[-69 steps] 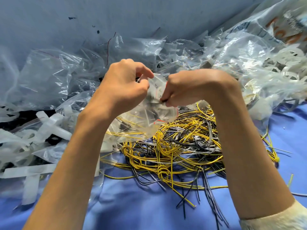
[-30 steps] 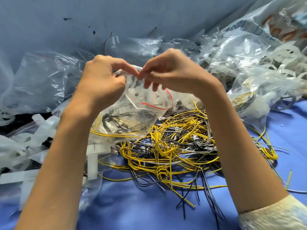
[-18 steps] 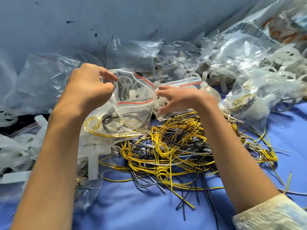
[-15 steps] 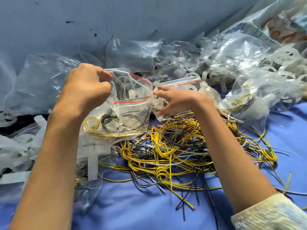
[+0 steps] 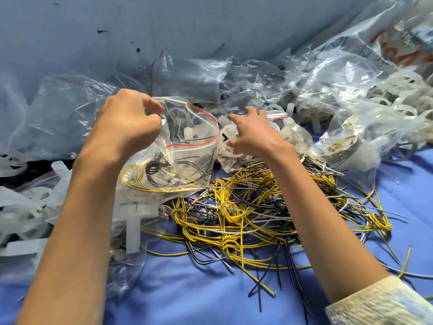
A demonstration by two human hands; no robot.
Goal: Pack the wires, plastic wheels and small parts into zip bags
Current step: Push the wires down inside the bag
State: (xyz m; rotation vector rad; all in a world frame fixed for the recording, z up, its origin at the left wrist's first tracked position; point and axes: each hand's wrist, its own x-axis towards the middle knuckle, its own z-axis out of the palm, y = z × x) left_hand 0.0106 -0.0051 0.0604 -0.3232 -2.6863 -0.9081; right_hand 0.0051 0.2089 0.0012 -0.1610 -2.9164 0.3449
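Mouth of the zip bag (image 5: 187, 160) now gapes, red seal lines parted; a second ago both hands were pinched together at its top. At the bag's upper left corner the left hand (image 5: 126, 123) pinches the rim and holds it up. Just right of the bag the right hand (image 5: 253, 134) has let go, fingers spread and empty over the plastic wheels (image 5: 296, 137) (contact unclear). Some wire already coiled inside; loose wires (image 5: 246, 207) heaped below and right of the bag. Reads as opened, ready for filling.
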